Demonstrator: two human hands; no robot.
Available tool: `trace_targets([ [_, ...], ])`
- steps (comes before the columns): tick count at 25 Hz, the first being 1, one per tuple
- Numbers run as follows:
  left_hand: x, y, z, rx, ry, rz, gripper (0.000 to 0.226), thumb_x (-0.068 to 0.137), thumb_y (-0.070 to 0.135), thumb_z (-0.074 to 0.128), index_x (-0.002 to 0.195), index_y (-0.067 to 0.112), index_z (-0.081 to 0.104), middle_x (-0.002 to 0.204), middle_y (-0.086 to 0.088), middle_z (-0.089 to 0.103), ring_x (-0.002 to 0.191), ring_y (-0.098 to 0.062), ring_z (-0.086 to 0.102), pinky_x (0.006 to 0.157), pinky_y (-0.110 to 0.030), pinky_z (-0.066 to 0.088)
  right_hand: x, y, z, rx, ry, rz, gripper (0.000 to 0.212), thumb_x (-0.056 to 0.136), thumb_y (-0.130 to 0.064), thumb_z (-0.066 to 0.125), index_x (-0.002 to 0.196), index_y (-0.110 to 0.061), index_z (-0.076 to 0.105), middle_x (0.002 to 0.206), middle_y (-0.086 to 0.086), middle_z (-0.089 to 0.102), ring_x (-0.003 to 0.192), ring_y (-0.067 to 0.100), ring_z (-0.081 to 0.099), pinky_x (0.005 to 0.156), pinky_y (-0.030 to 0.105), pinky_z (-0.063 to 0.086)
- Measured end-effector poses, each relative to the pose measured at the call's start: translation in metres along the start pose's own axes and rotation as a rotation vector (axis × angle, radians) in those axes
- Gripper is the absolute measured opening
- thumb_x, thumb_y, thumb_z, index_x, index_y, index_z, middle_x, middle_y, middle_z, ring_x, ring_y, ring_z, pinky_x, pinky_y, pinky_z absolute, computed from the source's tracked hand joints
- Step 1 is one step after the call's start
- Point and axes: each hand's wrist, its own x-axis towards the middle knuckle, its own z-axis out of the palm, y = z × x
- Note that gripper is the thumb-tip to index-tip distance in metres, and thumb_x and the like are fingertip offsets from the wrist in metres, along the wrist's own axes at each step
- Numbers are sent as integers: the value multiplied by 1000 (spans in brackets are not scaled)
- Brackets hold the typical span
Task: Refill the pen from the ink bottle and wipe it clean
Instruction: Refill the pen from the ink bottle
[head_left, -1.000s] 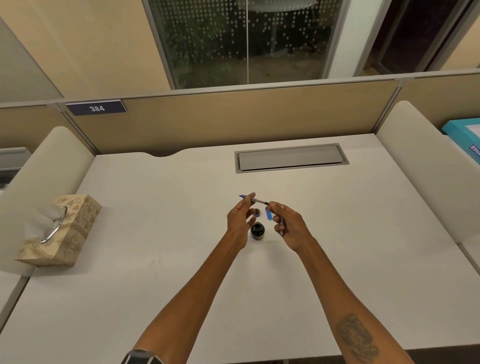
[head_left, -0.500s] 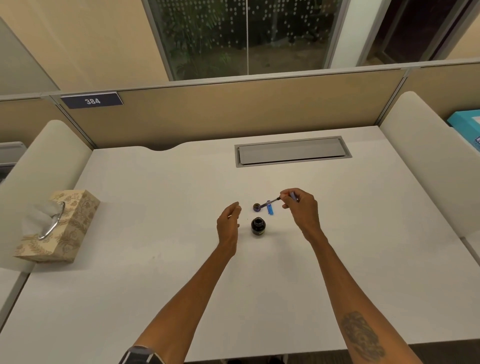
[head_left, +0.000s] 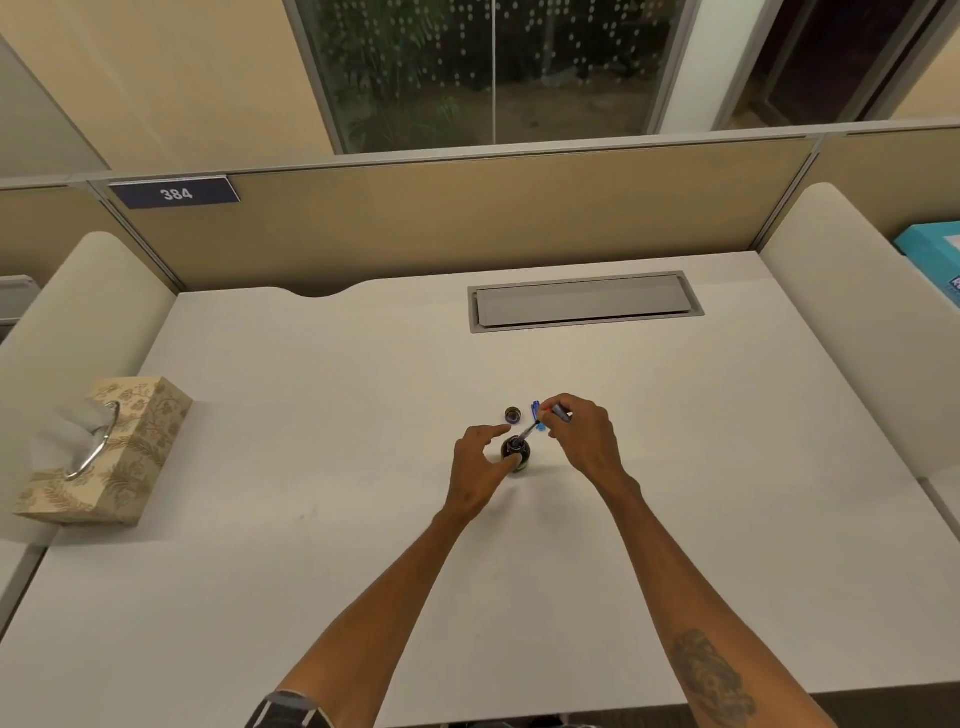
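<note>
A small dark ink bottle (head_left: 519, 453) stands open in the middle of the white desk (head_left: 311, 415). My right hand (head_left: 584, 441) pinches a slim pen part (head_left: 531, 429) that slants down to the left, its tip at the bottle's mouth. My left hand (head_left: 480, 467) curls around the bottle's left side, thumb against its lower body, index finger stretched above it. The bottle's round cap (head_left: 513, 414) lies just behind the bottle. A blue pen piece (head_left: 537, 413) lies beside the cap, partly hidden by my right fingers.
A patterned tissue box (head_left: 111, 457) with a metal ring and a tissue sticking out sits at the desk's left edge. A grey cable hatch (head_left: 584, 301) is set into the desk at the back. Partition panels close off the back and sides.
My right hand brought the pen part down and left until its tip reached the bottle's mouth. My left hand moved right and closed in around the bottle.
</note>
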Motion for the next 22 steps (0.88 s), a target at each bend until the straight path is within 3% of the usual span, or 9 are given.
trace_targets([
  [4,4,-5,4,158,3,76,44,81,27,75,123,29,65,124,6,59,122,-17,49,102,-29,41,-3,-2,5,-71,-12,15,7,88,-30,63,84,-31,68,85,-9,72,79,17,71,76,40,57],
  [8,5,-1,5,193,39,101,39,83,27,74,121,26,66,124,5,60,118,-13,47,96,-21,36,-3,-7,9,-120,-27,4,8,90,-31,63,87,-28,70,89,-8,73,82,17,70,75,36,55],
  [17,10,-1,11,203,87,108,28,83,28,74,111,26,69,117,9,64,113,-12,51,91,-24,43,0,-15,12,-304,-53,-71,17,93,-36,60,93,-24,71,95,-3,73,86,21,65,72,33,50],
  [22,13,-1,13,214,94,105,24,85,33,71,108,25,70,115,9,66,111,-13,53,86,-19,37,2,-14,13,-320,-47,-80,18,93,-35,61,95,-22,72,99,-1,74,90,22,66,75,35,51],
])
